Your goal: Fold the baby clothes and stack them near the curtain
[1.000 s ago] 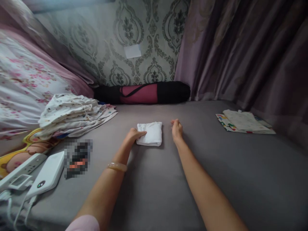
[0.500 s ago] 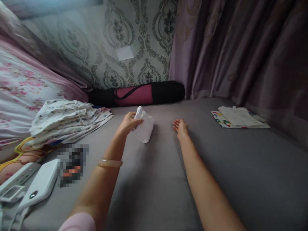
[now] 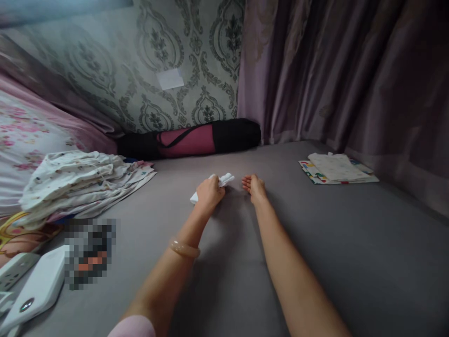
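Observation:
My left hand (image 3: 209, 193) is closed around a small folded white cloth (image 3: 223, 180) and holds it just above the grey bed surface (image 3: 315, 243); most of the cloth is hidden behind the hand. A pale bangle sits on that wrist. My right hand (image 3: 254, 187) rests on the bed right beside the cloth, fingers curled together, with nothing visible in them.
A heap of folded printed clothes (image 3: 77, 180) lies at the left. A black and pink roll bag (image 3: 191, 139) lies along the wall. Folded printed cloths (image 3: 335, 167) sit at the right by the curtain. A white power bank (image 3: 33, 290) and a socket strip (image 3: 12, 271) lie near left.
My left hand picked the white cloth up off the bed, lifted it, then carried it right towards my right hand. The right hand has barely moved.

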The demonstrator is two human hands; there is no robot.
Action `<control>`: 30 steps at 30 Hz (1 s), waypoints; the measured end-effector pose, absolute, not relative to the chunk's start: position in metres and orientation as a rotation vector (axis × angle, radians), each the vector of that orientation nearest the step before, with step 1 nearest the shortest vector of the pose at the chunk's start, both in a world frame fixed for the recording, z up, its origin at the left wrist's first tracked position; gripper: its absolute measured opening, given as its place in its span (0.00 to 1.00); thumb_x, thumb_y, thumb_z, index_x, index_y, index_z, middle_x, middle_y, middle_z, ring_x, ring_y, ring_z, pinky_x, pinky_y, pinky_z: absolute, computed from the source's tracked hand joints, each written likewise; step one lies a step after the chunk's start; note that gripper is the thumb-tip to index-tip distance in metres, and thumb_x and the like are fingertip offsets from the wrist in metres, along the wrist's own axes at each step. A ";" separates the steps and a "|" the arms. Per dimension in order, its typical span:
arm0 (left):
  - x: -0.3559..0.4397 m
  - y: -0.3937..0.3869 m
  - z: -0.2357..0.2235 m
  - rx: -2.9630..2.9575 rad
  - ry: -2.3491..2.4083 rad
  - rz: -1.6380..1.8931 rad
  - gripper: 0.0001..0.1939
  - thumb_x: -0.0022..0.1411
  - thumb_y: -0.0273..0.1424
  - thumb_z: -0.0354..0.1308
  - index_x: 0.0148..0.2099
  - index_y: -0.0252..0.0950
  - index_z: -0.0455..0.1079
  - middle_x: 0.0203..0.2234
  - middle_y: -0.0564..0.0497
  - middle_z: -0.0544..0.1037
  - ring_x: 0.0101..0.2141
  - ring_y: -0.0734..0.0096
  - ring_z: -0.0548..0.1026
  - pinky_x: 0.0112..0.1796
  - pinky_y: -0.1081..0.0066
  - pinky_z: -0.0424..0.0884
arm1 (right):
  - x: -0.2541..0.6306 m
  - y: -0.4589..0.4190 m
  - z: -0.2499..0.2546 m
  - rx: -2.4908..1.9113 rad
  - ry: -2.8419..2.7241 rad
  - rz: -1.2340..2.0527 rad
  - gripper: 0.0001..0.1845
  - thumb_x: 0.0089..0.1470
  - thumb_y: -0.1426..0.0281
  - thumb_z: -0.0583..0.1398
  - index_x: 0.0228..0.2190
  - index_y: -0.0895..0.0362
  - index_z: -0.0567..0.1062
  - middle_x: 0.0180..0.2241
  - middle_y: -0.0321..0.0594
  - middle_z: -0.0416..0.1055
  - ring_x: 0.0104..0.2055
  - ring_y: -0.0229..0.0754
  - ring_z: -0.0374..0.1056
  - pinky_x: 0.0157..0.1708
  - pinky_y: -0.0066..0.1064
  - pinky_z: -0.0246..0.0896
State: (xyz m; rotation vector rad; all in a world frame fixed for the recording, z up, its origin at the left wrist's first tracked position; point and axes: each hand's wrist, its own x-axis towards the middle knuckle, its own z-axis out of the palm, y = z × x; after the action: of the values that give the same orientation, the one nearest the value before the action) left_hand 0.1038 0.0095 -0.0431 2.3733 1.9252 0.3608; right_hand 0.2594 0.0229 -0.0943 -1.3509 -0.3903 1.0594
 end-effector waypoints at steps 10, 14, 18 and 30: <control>0.105 0.012 -0.058 2.285 1.620 0.532 0.23 0.64 0.49 0.45 0.38 0.37 0.74 0.33 0.45 0.79 0.37 0.61 0.76 0.36 0.71 0.67 | 0.259 0.021 -0.094 -1.339 -0.357 1.092 0.16 0.61 0.69 0.47 0.26 0.58 0.69 0.27 0.41 0.75 0.24 0.33 0.68 0.23 0.22 0.61; 0.099 0.022 -0.061 2.495 1.420 0.644 0.22 0.69 0.37 0.38 0.50 0.35 0.71 0.44 0.43 0.77 0.48 0.61 0.72 0.47 0.67 0.66 | 0.260 0.021 -0.095 -1.336 -0.342 1.102 0.16 0.61 0.69 0.48 0.26 0.58 0.70 0.25 0.39 0.74 0.23 0.33 0.68 0.22 0.22 0.60; 0.097 0.022 -0.069 2.848 1.147 0.449 0.25 0.69 0.39 0.40 0.61 0.31 0.60 0.59 0.42 0.65 0.63 0.57 0.53 0.60 0.58 0.51 | 0.261 0.022 -0.095 -1.324 -0.322 1.106 0.16 0.61 0.70 0.48 0.27 0.58 0.71 0.22 0.37 0.73 0.22 0.33 0.67 0.21 0.22 0.60; 0.109 0.013 -0.103 2.990 0.891 0.043 0.32 0.69 0.47 0.33 0.67 0.35 0.48 0.65 0.38 0.50 0.65 0.51 0.46 0.61 0.53 0.41 | 0.262 0.022 -0.097 -1.303 -0.291 1.127 0.17 0.62 0.70 0.47 0.25 0.57 0.69 0.23 0.37 0.74 0.22 0.32 0.68 0.22 0.21 0.60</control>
State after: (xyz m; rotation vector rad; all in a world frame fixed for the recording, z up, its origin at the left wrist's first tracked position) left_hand 0.1094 0.0127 -0.1028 2.9897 0.8915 0.0427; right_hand 0.2621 0.0223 -0.0971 -1.3028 -0.2914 1.1269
